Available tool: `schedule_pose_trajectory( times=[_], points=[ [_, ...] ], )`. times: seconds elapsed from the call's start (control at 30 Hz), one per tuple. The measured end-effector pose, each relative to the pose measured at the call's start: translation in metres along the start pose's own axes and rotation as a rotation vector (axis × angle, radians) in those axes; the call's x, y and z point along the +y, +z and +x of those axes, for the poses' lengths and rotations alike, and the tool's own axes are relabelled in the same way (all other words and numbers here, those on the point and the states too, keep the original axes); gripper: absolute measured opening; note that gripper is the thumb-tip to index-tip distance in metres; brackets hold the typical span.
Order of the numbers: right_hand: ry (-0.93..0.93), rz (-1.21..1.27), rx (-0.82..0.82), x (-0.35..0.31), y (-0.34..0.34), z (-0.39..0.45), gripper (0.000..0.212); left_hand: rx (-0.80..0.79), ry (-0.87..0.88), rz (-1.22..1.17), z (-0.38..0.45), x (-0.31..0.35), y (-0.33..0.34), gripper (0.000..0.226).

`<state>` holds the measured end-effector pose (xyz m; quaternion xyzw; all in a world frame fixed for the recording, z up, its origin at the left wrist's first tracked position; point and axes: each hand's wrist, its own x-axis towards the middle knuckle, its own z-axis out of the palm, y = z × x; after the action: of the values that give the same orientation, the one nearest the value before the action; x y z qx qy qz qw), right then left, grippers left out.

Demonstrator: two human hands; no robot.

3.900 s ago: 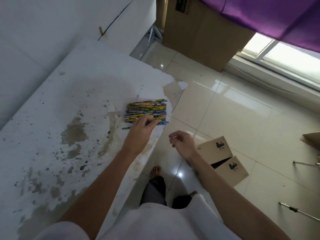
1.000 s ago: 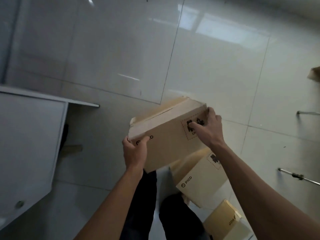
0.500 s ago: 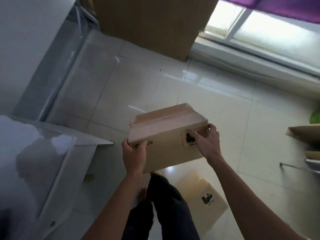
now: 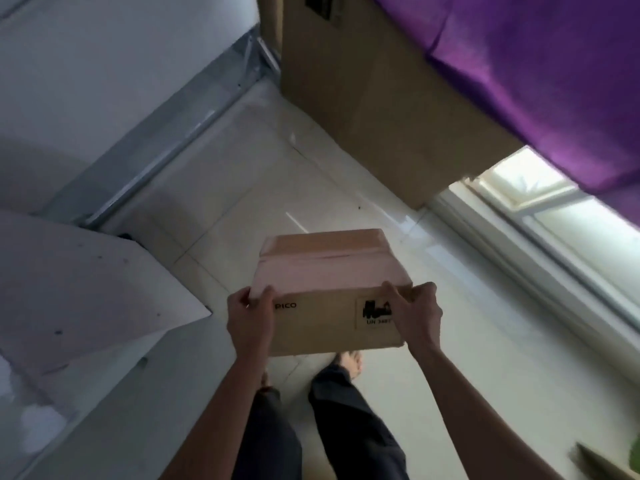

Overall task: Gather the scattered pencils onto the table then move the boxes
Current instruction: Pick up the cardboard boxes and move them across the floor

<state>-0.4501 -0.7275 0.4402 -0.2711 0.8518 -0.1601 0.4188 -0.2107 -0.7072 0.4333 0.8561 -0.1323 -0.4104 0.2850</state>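
Nearest the camera, the two bare forearms reach forward over dark trousers and bare feet on the pale glossy tiled floor (image 4: 450, 306). The left hand (image 4: 251, 320) and right hand (image 4: 417, 315) are each closed around a near corner of the small brown cardboard box (image 4: 322, 296), thumbs on top, carrying it level in the air. Half a second ago the box was tilted and a second box lay below; now it sits flatter and no other box shows. The white table (image 4: 86, 289) edges in left, pencils out of view. Beyond stands a large cardboard carton (image 4: 381, 109) under a purple curtain (image 4: 536, 81). The box-moving stage seems underway.
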Motion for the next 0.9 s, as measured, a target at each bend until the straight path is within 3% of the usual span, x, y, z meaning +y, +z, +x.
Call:
schedule_pose_trajectory(
  times=[0.13,0.27,0.47,0.63,0.9],
  points=[
    [-0.138,-0.128,-0.082,-0.08,0.016,0.039,0.045,0.1,-0.044,-0.055,0.035,0.035,0.008,0.047],
    [-0.258,-0.168,-0.115,-0.157,0.059,0.071,0.046,0.157,-0.094,-0.069,0.085,0.066,0.007,0.012],
    [-0.407,-0.331,-0.262,-0.26,0.137,0.125,0.036,0.182,-0.153,-0.142,0.169,0.107,0.001,0.01],
    [-0.495,-0.435,-0.425,-0.323,0.227,0.179,0.044,0.189,-0.187,-0.207,0.268,0.106,0.0,0.038],
    [-0.509,-0.502,-0.459,-0.37,0.37,0.264,0.044,0.203,-0.25,-0.408,0.421,0.084,0.028,0.048]
  ],
)
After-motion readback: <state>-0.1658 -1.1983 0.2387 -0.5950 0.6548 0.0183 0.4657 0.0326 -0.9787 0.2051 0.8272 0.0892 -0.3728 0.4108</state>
